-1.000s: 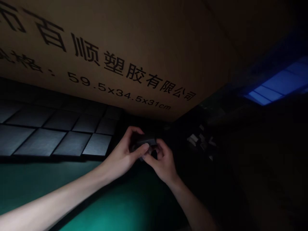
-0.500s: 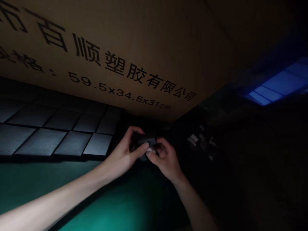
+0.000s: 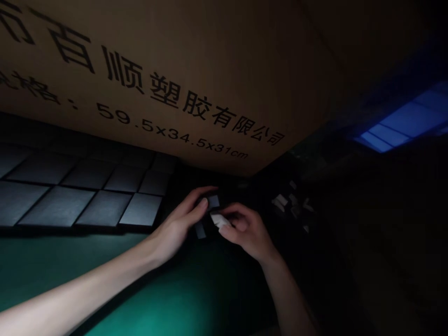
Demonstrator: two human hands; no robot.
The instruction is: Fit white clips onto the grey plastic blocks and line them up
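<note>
A small dark square pad (image 3: 213, 201) sits at the tips of my left hand (image 3: 178, 225), and a narrow dark strip (image 3: 200, 230) shows below those fingers. My right hand (image 3: 245, 228) pinches a crumpled white piece of backing paper (image 3: 220, 220) between thumb and fingers, right beside the pad. Whether the strip and the pad are joined is hidden in the dark. A dark sheet of square-cut foam tiles (image 3: 105, 207) lies just left of my left hand.
A large cardboard carton (image 3: 175, 70) printed with black Chinese text and "59.5x34.5x31cm" fills the top of the view. Small pale scraps (image 3: 290, 200) lie to the right on a dark surface. A green mat (image 3: 105, 284) runs along the bottom. Blue light (image 3: 402, 121) glows top right.
My right hand has moved right and pulled the white paper away from the dark pad. The fingers of my left hand have opened out, showing more of the pad.
</note>
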